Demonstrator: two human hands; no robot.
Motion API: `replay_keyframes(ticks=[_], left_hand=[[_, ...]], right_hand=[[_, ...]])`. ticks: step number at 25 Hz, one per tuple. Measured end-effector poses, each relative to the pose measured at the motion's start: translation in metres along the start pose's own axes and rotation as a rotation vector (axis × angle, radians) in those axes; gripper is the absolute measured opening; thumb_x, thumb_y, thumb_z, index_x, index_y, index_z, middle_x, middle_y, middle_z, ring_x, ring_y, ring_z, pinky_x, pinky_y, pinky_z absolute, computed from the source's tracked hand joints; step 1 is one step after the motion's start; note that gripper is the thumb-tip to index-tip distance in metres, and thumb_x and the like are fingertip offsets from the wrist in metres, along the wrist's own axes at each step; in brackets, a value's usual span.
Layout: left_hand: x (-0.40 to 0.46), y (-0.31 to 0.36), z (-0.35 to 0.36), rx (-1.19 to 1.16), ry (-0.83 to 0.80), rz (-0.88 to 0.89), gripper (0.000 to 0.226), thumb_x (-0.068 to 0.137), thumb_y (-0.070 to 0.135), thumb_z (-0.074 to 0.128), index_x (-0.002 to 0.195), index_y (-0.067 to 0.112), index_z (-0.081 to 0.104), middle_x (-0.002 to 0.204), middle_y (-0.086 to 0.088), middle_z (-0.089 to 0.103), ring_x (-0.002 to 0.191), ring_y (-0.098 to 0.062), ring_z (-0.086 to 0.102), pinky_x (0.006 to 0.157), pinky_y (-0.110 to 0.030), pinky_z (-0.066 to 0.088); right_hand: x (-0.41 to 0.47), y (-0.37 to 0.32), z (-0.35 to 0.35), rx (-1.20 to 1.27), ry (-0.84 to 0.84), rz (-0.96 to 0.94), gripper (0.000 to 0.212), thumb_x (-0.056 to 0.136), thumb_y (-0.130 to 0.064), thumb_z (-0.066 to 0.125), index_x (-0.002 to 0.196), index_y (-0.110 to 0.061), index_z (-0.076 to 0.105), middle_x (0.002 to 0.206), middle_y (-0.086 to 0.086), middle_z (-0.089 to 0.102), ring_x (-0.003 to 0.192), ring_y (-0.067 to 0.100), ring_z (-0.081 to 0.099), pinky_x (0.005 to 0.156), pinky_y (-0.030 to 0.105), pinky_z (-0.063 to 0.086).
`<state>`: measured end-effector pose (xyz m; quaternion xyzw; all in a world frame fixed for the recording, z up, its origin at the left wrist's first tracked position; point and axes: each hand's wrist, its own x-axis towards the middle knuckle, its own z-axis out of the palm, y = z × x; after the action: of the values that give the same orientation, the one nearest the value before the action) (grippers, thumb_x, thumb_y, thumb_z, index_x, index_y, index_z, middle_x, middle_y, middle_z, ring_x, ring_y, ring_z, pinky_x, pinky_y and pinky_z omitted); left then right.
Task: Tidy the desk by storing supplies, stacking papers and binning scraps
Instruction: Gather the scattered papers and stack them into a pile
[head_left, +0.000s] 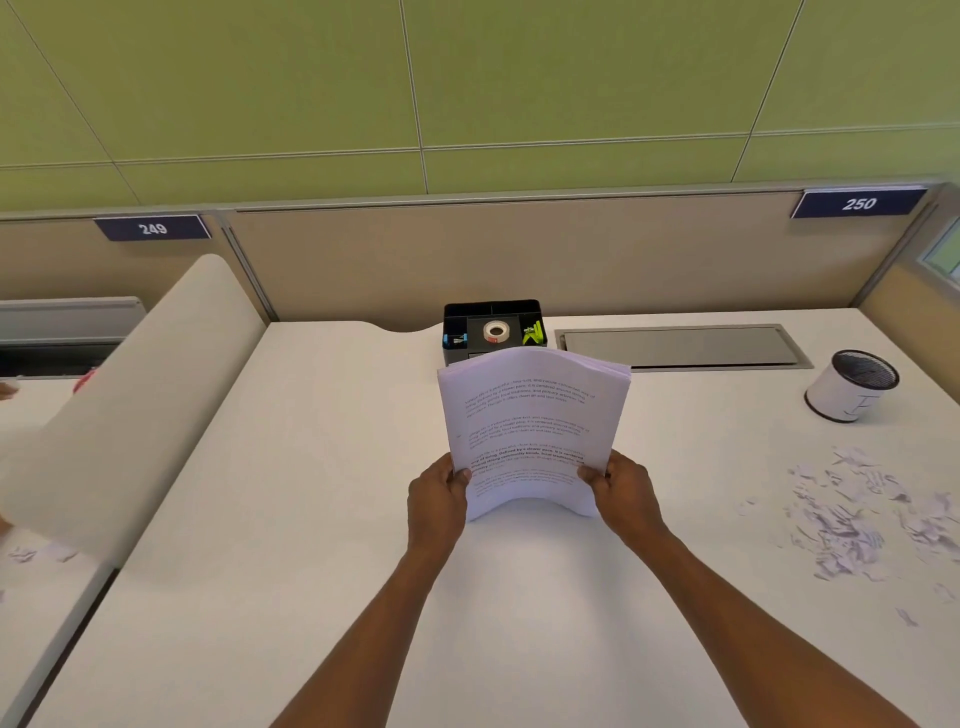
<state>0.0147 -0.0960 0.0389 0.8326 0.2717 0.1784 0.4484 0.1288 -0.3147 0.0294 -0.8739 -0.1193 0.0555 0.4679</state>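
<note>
A thick stack of printed papers (530, 415) stands upright on its lower edge at the middle of the white desk (311, 467), bowed slightly. My left hand (436, 493) grips its lower left side and my right hand (621, 488) grips its lower right side, thumbs on the front sheet. Behind the stack sits a black desk organizer (491, 312) holding a roll of tape (496, 331), green clips (534, 332) and a small blue item (453, 340). A pile of torn paper scraps (862, 509) lies at the right. A small round bin (852, 384) with a mesh rim stands at the far right.
A grey metal cable hatch (680, 345) is set into the desk behind the stack. A curved white divider (140, 395) borders the left side, with a few scraps (31, 553) on the neighbouring desk. A beige partition (519, 254) closes the back.
</note>
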Motion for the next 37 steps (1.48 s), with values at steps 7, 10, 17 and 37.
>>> replay_keyframes(ticks=[7, 10, 17, 37], left_hand=[[-0.002, -0.002, 0.002, 0.001, -0.021, -0.015, 0.027, 0.099, 0.010, 0.055, 0.121, 0.015, 0.070, 0.113, 0.002, 0.074, 0.088, -0.011, 0.062, 0.069, -0.010, 0.041], [0.000, -0.002, 0.003, -0.002, -0.013, -0.021, 0.028, 0.099, 0.010, 0.054, 0.121, 0.015, 0.070, 0.113, 0.002, 0.074, 0.088, -0.011, 0.062, 0.075, -0.020, 0.044], [0.006, -0.008, 0.000, -0.053, -0.123, -0.070, 0.021, 0.099, 0.011, 0.054, 0.109, 0.015, 0.072, 0.097, -0.002, 0.077, 0.080, -0.025, 0.071, 0.075, -0.039, 0.059], [-0.014, 0.005, 0.018, -0.843, -0.143, -0.332, 0.018, 0.101, 0.008, 0.055, 0.112, 0.011, 0.068, 0.105, -0.004, 0.078, 0.095, -0.021, 0.075, 0.071, -0.029, 0.060]], right_hand=[[0.001, 0.003, -0.001, -0.066, -0.011, 0.010, 0.023, 0.095, -0.011, 0.060, 0.117, -0.005, 0.067, 0.112, 0.011, 0.073, 0.098, 0.031, 0.068, 0.081, 0.026, 0.049], [0.002, 0.002, 0.000, -0.051, -0.006, 0.009, 0.024, 0.095, -0.011, 0.059, 0.118, -0.007, 0.067, 0.112, 0.010, 0.073, 0.099, 0.030, 0.068, 0.083, 0.028, 0.051], [0.003, 0.003, -0.001, -0.038, 0.008, -0.011, 0.026, 0.095, -0.013, 0.061, 0.120, -0.007, 0.065, 0.110, 0.007, 0.073, 0.092, 0.023, 0.067, 0.080, 0.024, 0.046], [-0.015, -0.021, 0.014, 0.770, -0.136, 0.237, 0.022, 0.089, -0.011, 0.069, 0.110, -0.012, 0.065, 0.106, 0.008, 0.075, 0.097, 0.028, 0.072, 0.077, 0.042, 0.061]])
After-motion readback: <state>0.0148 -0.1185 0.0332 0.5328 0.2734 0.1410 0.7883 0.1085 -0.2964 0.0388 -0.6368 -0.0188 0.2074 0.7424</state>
